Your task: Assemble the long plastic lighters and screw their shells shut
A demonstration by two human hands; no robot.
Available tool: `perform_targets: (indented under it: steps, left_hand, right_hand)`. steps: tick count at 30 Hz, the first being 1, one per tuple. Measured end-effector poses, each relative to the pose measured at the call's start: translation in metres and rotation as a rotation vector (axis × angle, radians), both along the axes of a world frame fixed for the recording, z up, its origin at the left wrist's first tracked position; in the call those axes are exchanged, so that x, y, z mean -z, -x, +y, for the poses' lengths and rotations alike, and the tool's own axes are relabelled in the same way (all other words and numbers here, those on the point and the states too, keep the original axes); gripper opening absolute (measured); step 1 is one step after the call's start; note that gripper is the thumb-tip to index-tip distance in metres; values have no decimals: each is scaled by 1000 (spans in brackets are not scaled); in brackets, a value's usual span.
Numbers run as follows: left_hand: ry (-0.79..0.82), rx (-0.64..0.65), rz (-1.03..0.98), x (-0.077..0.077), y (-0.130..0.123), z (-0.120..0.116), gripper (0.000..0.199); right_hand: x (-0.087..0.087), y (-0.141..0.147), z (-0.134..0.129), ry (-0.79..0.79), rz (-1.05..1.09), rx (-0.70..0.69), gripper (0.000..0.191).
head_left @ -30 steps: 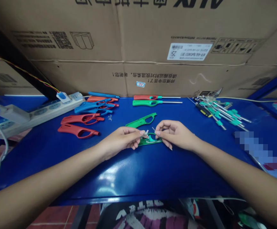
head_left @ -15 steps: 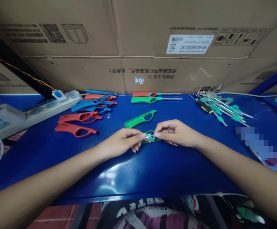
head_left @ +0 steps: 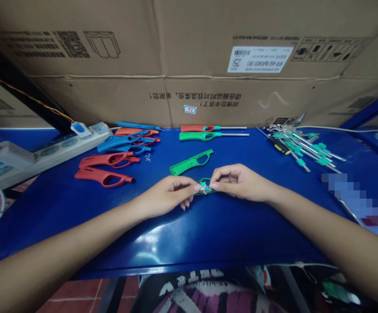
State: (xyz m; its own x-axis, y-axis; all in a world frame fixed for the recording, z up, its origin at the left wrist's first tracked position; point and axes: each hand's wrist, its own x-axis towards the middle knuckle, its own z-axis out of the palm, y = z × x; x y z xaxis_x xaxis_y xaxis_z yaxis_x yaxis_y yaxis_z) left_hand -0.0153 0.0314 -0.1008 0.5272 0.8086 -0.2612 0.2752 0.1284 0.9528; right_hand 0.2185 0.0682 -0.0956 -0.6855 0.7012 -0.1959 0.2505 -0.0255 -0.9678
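Near the middle of the blue table, my left hand (head_left: 171,192) pinches a small teal lighter part (head_left: 203,186) with a shiny metal bit between thumb and forefinger. Facing it, my right hand (head_left: 241,181) is closed in a pinch at the part's right side; what its fingertips hold is too small to make out. Below the fingertips lies a green lighter shell half (head_left: 205,179), largely covered by my hands. Just behind it, a second green lighter shell half (head_left: 184,165) rests on the table with its hollow inside showing.
Red shell pieces (head_left: 102,177) and blue ones (head_left: 124,142) lie left, beside small screws (head_left: 147,157). Two long-nosed lighters (head_left: 197,136) lie at the back. Right are metal tubes with teal parts (head_left: 322,161) and a screwdriver (head_left: 278,146). A power strip (head_left: 61,150) runs along the left.
The small teal part has turned slightly between my fingertips, and my left thumb has shifted a little to the right. Everything else on the table stays put.
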Motion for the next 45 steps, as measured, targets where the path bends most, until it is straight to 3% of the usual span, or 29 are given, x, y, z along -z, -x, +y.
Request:
perform_targets:
  steps: [45]
  left_hand:
    - [7, -8, -75, -4, -2, -3, 26]
  right_hand:
    - [4, -4, 3, 19, 15, 10, 29]
